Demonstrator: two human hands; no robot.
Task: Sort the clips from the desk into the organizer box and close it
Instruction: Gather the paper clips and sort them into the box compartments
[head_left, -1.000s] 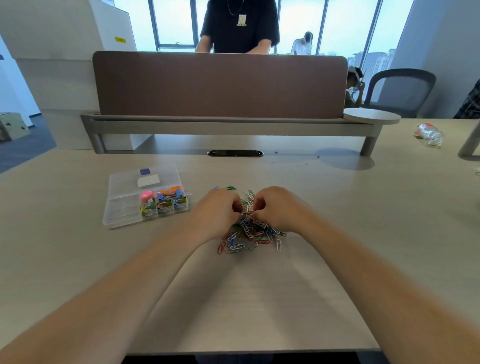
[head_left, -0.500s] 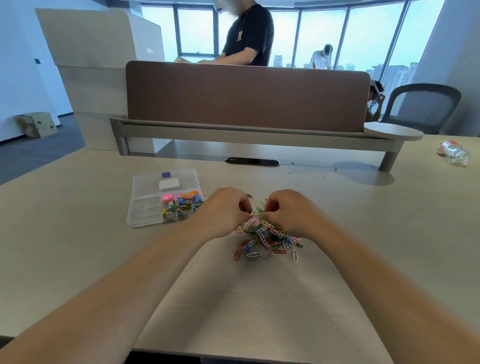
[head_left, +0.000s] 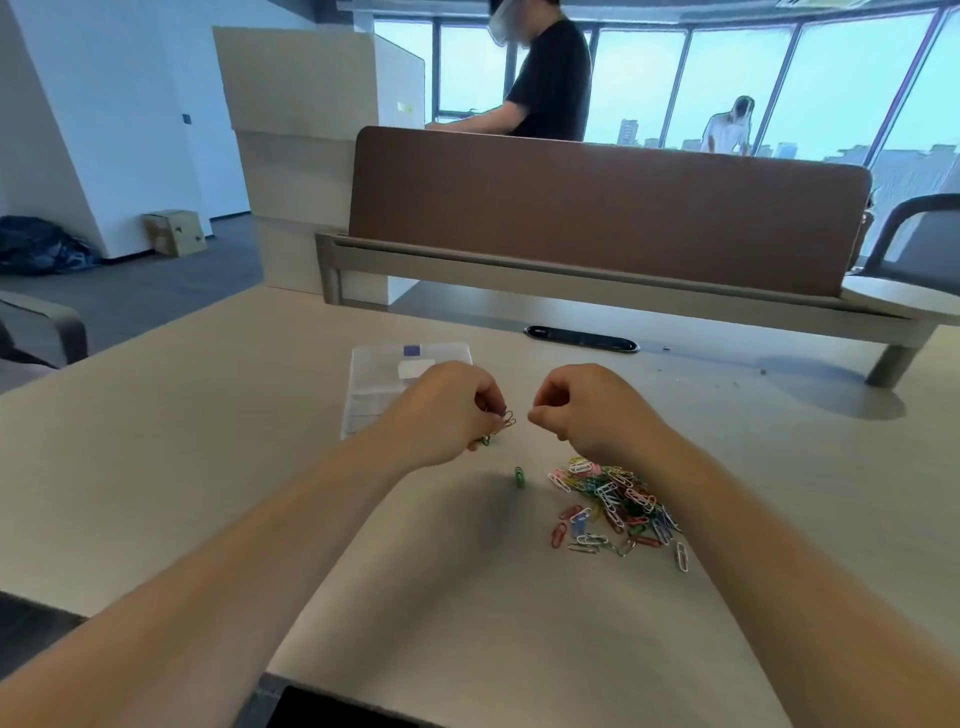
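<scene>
Two bare hands sit in the middle of the picture: the left hand (head_left: 447, 410) and the right hand (head_left: 587, 410). One clear plastic organizer box (head_left: 374, 384) is behind the left hand. One heap of colourful wire paper clips (head_left: 615, 506), too many to count, lies lower right. One green paper clip (head_left: 519, 476) lies alone beside it. The left hand pinches a few clips (head_left: 503, 418).

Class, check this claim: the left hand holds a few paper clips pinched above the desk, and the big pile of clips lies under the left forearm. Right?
Not quite. The head view shows the pile of clips beside the right forearm, not the left. The left hand does pinch a few paper clips above the desk.
</scene>
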